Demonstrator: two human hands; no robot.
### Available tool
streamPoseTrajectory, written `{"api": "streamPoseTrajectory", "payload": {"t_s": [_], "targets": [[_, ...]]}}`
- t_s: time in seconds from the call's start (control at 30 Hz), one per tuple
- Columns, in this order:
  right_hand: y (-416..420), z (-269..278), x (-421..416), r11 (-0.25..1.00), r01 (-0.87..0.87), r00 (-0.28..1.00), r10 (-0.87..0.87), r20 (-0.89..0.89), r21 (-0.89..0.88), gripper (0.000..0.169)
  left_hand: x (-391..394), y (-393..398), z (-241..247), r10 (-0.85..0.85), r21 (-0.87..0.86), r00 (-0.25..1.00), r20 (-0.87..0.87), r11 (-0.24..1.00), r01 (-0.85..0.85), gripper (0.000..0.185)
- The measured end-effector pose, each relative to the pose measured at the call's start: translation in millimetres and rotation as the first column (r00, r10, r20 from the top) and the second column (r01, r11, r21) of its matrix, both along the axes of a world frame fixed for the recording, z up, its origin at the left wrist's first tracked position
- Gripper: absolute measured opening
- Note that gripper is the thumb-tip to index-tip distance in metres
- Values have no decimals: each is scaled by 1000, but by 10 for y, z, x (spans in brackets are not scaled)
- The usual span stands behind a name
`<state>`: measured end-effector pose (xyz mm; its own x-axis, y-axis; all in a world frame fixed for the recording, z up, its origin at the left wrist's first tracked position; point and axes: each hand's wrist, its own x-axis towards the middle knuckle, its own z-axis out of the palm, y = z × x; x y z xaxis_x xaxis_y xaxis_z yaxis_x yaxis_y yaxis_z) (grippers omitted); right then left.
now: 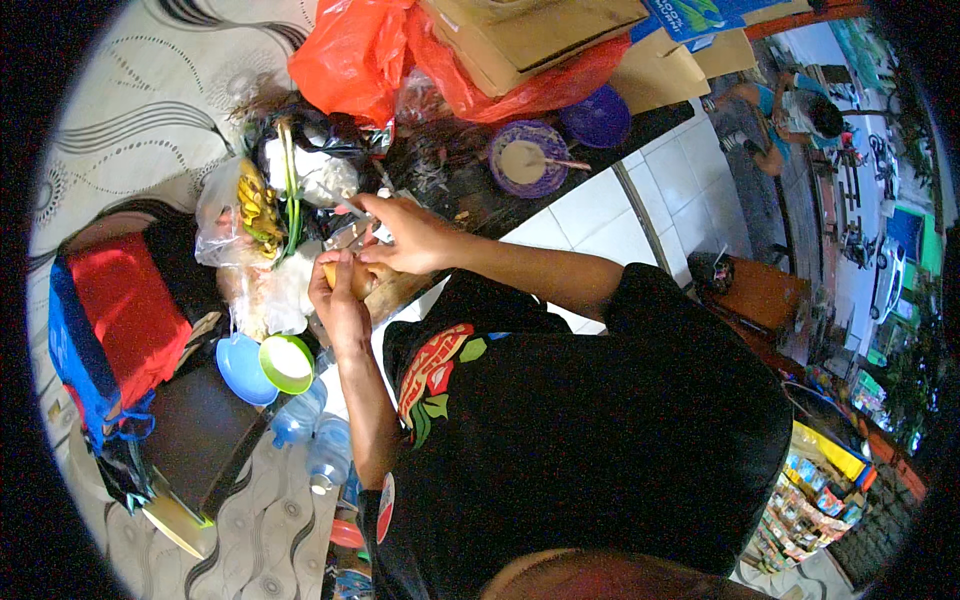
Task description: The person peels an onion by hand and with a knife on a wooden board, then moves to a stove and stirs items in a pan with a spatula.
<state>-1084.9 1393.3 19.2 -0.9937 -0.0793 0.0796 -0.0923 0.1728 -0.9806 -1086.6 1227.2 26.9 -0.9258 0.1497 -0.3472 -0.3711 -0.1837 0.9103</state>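
Observation:
My left hand point(341, 300) grips a yellow-orange piece of food point(330, 274), perhaps a peeled vegetable, partly covered by the fingers. Close above it, my right hand point(416, 232) is closed around a knife point(351, 208), whose pale blade shows beyond the fingers. Both hands nearly meet over a wooden surface point(397, 292) with small scraps. Beside them lie green onion stalks point(291, 199) and yellow, dark-spotted produce point(257, 206) against a clear plastic bag point(221, 236). A white plastic bag point(330, 176) rests just beyond.
A purple bowl of pale batter point(521, 161) with a spoon stands near another purple bowl point(598, 116). Blue point(244, 371) and green point(286, 364) bowls sit near water bottles point(328, 446). Red plastic bags point(352, 60) and a cardboard box point(525, 37) lie behind. A person point(802, 116) crouches farther off.

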Motion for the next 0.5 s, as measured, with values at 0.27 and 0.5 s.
{"api": "streamPoseTrajectory", "payload": {"t_s": [0.27,0.5], "targets": [[175,-267,-202,965,133,987,-150,62,226,56,51,-418,74,171,249,958,229,941,-228,32],[149,-792,-501,839,107,994,-99,-43,534,51,445,-930,-31,301,321,914,271,867,-381,31]]}}
